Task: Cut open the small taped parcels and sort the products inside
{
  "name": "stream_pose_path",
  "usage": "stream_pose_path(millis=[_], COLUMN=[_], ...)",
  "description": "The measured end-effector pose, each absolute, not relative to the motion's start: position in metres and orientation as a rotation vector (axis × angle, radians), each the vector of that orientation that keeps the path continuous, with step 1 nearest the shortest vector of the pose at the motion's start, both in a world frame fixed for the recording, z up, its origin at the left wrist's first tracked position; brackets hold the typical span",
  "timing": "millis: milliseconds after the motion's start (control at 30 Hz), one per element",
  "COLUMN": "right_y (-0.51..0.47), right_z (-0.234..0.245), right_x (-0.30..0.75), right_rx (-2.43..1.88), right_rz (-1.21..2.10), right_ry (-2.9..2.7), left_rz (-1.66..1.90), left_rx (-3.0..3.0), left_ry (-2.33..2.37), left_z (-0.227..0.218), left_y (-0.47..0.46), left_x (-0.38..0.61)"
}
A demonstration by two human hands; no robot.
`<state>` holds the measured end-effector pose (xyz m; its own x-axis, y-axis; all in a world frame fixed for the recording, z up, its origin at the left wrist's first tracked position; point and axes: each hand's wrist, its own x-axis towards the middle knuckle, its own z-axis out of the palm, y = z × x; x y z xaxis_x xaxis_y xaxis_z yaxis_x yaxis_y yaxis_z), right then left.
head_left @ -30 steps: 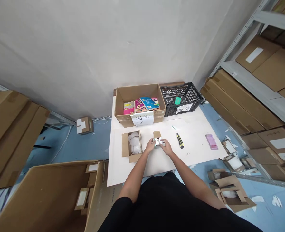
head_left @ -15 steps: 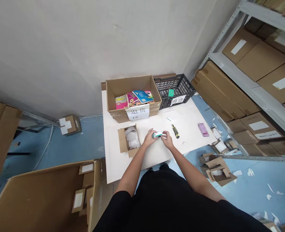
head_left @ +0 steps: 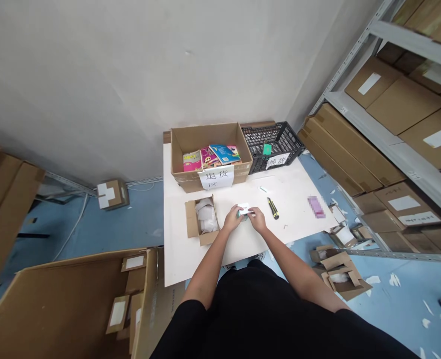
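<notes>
Both my hands meet over the middle of a white table (head_left: 205, 259). My left hand (head_left: 231, 220) and my right hand (head_left: 257, 219) are closed on a small green-and-white packet (head_left: 243, 210) held between them just above the tabletop. To the left of my left hand lies a small open cardboard box (head_left: 201, 222) with white packing paper inside. A yellow-and-black utility knife (head_left: 273, 208) lies on the table just right of my right hand.
At the table's back stand a big open carton (head_left: 210, 155) with colourful books and a paper label, and a black plastic crate (head_left: 272, 142). A pink object (head_left: 316, 206) lies at the right edge. Shelves with cartons stand right; torn boxes litter the blue floor; large cartons lie lower left.
The small brown box seen between my hands a second ago is gone from view; my hands now hold a green-and-white packet. The camera view shifted slightly.
</notes>
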<state>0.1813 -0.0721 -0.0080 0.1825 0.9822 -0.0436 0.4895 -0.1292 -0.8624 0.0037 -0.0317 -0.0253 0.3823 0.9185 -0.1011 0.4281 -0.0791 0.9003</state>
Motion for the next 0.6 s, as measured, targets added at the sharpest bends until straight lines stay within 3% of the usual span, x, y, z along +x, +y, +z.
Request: stream_pose_path(millis=[367,600], right_y=[-0.064,-0.053], right_z=[-0.025,-0.040], right_x=[0.195,0.186], right_rx=[-1.701,-1.877], right_rz=[0.991,1.325], right_ry=[-1.425,-0.912], left_rz=[0.648,0.774], left_rx=[1.663,1.153], left_ry=[1.245,1.578], left_z=[-0.032,-0.027], left_y=[-0.038,-0.034], left_x=[0.010,0.030])
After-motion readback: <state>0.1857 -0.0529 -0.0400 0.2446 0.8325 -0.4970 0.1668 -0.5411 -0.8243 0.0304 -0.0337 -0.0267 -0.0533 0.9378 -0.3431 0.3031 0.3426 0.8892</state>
